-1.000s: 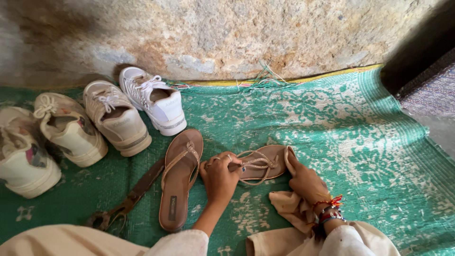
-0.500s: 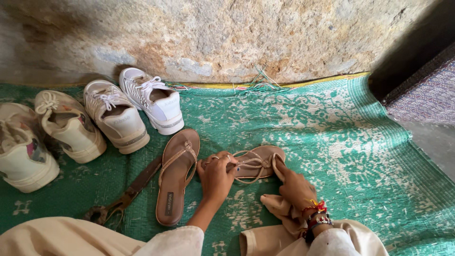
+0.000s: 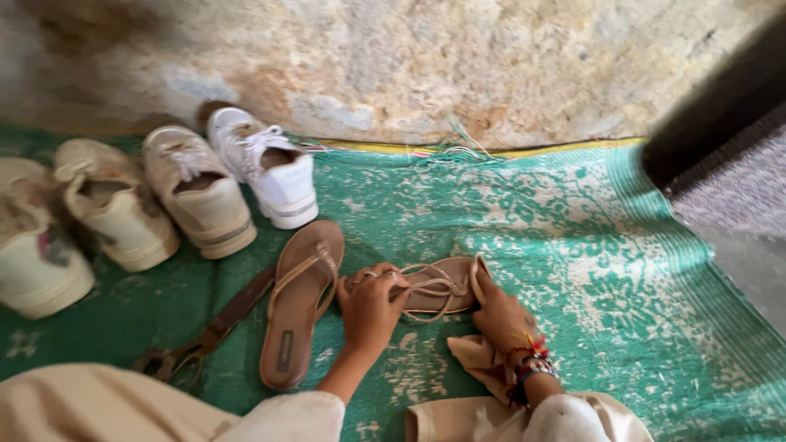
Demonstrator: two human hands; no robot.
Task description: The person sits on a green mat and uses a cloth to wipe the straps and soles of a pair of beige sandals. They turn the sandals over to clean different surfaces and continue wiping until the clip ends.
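Note:
A tan strappy sandal [image 3: 438,285] lies sideways on the green mat [image 3: 524,221]. My left hand [image 3: 370,304] grips its straps at the toe end. My right hand [image 3: 498,313] presses against its heel, with a beige cloth [image 3: 479,360] bunched under the wrist. The matching sandal [image 3: 299,299] lies flat just to the left, sole down, untouched.
Several pale sneakers [image 3: 196,192] stand in a row at the left, a white one [image 3: 270,168] nearest the stone wall [image 3: 426,65]. A brown strap with a metal buckle [image 3: 209,331] lies beside the flat sandal. A dark doorway edge [image 3: 720,131] is at the right.
The view has shifted slightly. Both hands stay on the strappy sandal, the right hand sliding closer against its heel end.

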